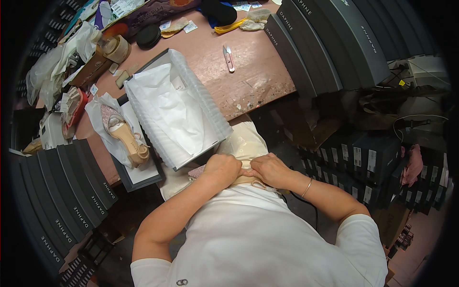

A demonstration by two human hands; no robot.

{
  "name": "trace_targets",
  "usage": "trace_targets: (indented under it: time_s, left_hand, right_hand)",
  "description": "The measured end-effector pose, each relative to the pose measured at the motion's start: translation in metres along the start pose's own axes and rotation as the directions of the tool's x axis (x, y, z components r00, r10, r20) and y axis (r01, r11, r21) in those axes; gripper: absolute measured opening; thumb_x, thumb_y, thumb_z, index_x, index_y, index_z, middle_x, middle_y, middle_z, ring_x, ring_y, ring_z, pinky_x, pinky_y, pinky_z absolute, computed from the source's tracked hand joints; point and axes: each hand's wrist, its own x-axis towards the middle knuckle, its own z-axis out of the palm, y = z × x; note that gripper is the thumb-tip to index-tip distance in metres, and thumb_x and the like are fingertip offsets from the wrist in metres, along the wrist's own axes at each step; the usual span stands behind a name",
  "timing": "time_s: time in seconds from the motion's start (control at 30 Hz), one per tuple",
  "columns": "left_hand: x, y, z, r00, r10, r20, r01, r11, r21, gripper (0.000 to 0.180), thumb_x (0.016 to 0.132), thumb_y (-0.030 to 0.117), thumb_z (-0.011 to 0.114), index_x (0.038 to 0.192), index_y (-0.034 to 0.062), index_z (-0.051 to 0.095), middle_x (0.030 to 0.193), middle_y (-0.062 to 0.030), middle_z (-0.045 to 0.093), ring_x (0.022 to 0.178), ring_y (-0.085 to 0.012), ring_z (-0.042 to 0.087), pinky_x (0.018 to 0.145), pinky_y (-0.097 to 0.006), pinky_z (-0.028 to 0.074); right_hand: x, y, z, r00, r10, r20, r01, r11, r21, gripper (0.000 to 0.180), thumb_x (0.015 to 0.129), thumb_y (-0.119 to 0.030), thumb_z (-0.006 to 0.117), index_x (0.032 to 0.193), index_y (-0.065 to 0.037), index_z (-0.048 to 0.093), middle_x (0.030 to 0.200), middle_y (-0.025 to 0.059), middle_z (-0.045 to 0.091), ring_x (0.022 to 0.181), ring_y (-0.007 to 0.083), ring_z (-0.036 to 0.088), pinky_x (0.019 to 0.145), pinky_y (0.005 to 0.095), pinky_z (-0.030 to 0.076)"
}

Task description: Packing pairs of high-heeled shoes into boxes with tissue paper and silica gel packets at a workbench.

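In my lap lies a shoe, its pink glittery toe (196, 171) showing beside my left wrist and a beige part (248, 180) below my fingers. My left hand (224, 169) is closed on it, and my right hand (271, 170), with a bangle on the wrist, pinches at it close by. The fingertips of both hands meet; what exactly they grip of the shoe is mostly hidden. A similar pink and beige shoe (125, 138) with a bow rests on white paper in a dark box lid (149, 182). Against it leans an open shoebox (221, 137) lined with white tissue paper (167, 103).
Thread snips (229, 60) lie on the pinkish table (258, 67). Dark shoeboxes are stacked at the far right (330, 43) and at the left (62, 196). More boxes (356, 158) stand low on the right. A jar (116, 49) and a round black tin (148, 37) sit at the back left.
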Motion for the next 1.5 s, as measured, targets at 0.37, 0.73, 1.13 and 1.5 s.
trace_targets:
  time_s: [0.37, 0.73, 1.13, 1.5]
  left_hand:
    - [-0.015, -0.009, -0.013, 0.992, 0.122, -0.023, -0.124, 0.983, -0.132, 0.040, 0.068, 0.031, 0.078, 0.093, 0.0041, 0.063, 0.083, -0.0147, 0.065, 0.082, -0.0326, 0.065, 0.071, -0.041, 0.052]
    - [-0.109, -0.015, -0.120, 0.161, -0.155, -0.975, -0.441, 0.872, -0.212, 0.059, 0.081, 0.019, 0.070, 0.130, -0.0010, 0.044, 0.129, -0.0181, 0.048, 0.122, -0.0289, 0.045, 0.105, -0.039, 0.031]
    - [-0.114, -0.017, -0.027, 0.665, -0.706, -0.242, -0.672, -0.425, -0.606, 0.031, 0.100, 0.026, 0.046, 0.111, -0.0009, 0.054, 0.102, -0.0134, 0.064, 0.088, -0.0170, 0.064, 0.077, -0.030, 0.053]
    - [-0.125, 0.021, -0.026, 0.884, -0.464, -0.061, -0.310, -0.482, -0.819, 0.033, 0.097, 0.034, 0.050, 0.108, 0.0028, 0.052, 0.082, -0.0064, 0.063, 0.073, -0.0124, 0.064, 0.072, -0.025, 0.054]
  right_hand:
    - [0.014, -0.016, -0.004, 0.993, 0.099, 0.070, -0.090, 0.989, -0.114, 0.039, 0.092, -0.039, 0.052, 0.085, -0.004, 0.067, 0.090, 0.0121, 0.064, 0.088, 0.0279, 0.061, 0.079, 0.0422, 0.042]
    - [0.023, -0.040, -0.124, 0.960, -0.123, 0.251, -0.070, 0.764, 0.642, 0.038, 0.089, -0.023, 0.060, 0.117, 0.003, 0.057, 0.098, 0.0087, 0.064, 0.088, 0.0118, 0.058, 0.078, 0.0269, 0.048]
    - [0.094, -0.116, -0.050, 0.941, -0.280, -0.190, 0.330, 0.632, 0.701, 0.030, 0.094, -0.017, 0.055, 0.119, 0.000, 0.056, 0.104, 0.0066, 0.060, 0.098, 0.0113, 0.055, 0.084, 0.0262, 0.045]
    - [0.111, -0.137, -0.054, 0.968, 0.016, -0.251, 0.250, -0.153, 0.956, 0.085, 0.088, -0.064, 0.047, 0.146, -0.007, 0.021, 0.138, 0.0202, 0.040, 0.122, 0.0297, 0.048, 0.101, 0.0419, 0.043]
